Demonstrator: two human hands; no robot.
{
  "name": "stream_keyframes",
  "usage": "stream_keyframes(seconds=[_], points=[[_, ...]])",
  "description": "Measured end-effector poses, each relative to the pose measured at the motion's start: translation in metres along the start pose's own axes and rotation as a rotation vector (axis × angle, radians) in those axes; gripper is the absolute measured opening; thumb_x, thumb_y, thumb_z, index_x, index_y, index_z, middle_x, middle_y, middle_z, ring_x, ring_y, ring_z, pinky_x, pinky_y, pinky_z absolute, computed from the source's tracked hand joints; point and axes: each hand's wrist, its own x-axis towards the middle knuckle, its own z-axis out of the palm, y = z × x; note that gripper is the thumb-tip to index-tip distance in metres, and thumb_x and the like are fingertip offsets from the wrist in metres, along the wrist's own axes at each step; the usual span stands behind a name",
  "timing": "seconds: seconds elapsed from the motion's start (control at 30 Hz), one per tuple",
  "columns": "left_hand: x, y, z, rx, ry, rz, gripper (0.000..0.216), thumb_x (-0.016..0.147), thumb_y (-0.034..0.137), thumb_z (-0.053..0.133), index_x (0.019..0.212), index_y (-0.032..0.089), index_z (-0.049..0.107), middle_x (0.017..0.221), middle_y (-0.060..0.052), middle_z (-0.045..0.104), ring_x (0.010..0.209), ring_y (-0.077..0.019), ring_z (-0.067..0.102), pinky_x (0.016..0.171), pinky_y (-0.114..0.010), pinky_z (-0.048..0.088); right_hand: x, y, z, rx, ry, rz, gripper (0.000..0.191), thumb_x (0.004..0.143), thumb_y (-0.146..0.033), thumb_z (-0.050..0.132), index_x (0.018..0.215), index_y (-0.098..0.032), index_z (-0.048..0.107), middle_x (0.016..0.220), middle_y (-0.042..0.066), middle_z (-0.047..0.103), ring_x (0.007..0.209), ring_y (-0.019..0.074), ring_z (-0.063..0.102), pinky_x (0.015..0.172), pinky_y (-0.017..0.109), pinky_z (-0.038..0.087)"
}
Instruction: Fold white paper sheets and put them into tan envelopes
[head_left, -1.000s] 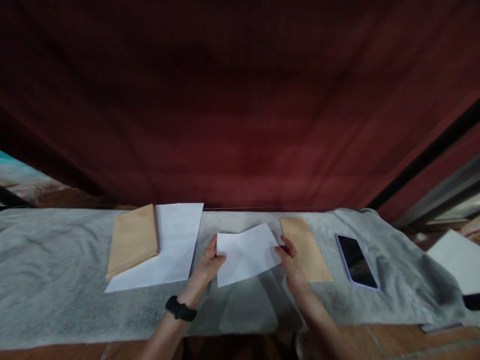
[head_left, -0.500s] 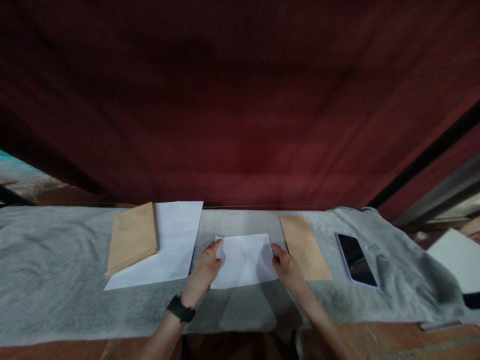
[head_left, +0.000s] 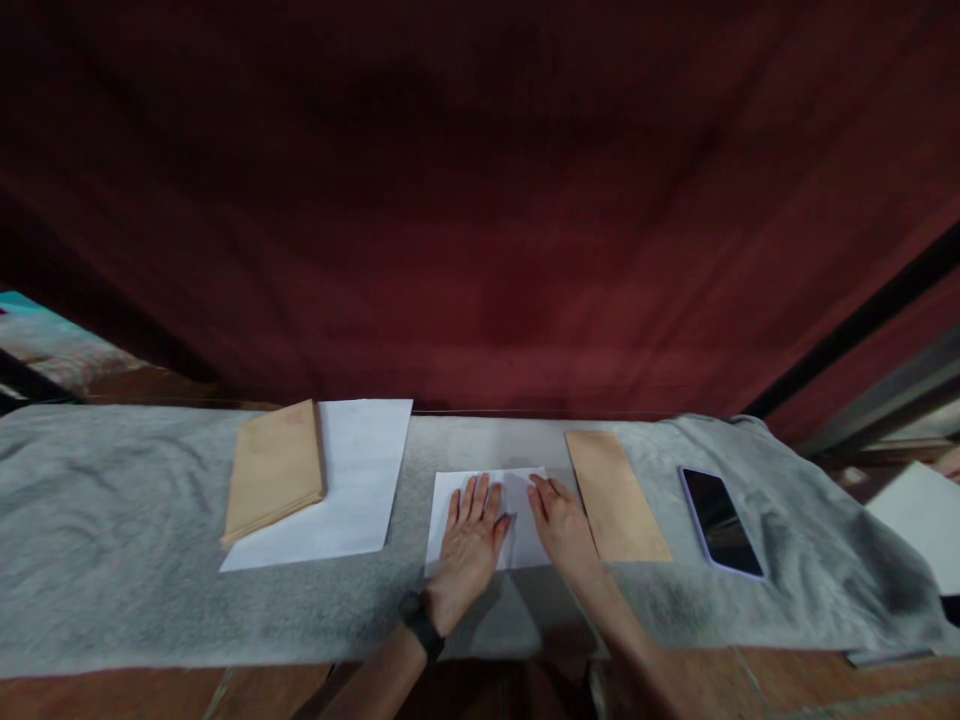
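Lying flat on the grey-clothed bench point(head_left: 112, 520), the small white sheet point(head_left: 523, 542) sits right in front of the person, its longer axis seeming to run left to right, one long edge facing the body. The left hand point(head_left: 471, 540) rests over it, fingers spread wide and gripping nothing; the right hand point(head_left: 564, 528) lies on its right end, fingers partly extended, close together, though from here I can't tell whether they pinch anything. Just beside that hand is a single brown envelope point(head_left: 622, 505), its far end slanting left. Over on the left, a brown paper stack point(head_left: 276, 470) overlaps a larger white sheet point(head_left: 366, 475); what either brown item contains, I can't see.
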Motion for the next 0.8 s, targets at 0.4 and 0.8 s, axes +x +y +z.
stream_keyframes(seconds=[0.4,0.8], points=[[-0.006,-0.012,0.006,0.009,0.014,0.047,0.057,0.099,0.02,0.029,0.155,0.009,0.032,0.16,-0.016,0.036,0.151,-0.0233,0.029,0.123,-0.047,0.027,-0.011,-0.021,0.048,-0.068,0.041,-0.19,0.049,0.106,-0.033,0.034,0.152,-0.016,0.043,0.157,0.013,0.042,0.147,0.0244,0.037,0.12,0.049,0.032],[-0.011,-0.036,-0.008,0.025,0.038,-0.096,0.059,0.1,0.037,0.037,0.154,0.012,0.038,0.159,-0.015,0.038,0.15,-0.0275,0.032,0.123,-0.049,0.027,-0.01,-0.006,0.051,-0.133,0.15,-0.138,0.056,0.107,-0.042,0.03,0.153,-0.01,0.041,0.155,0.02,0.042,0.146,0.0313,0.039,0.117,0.055,0.033]])
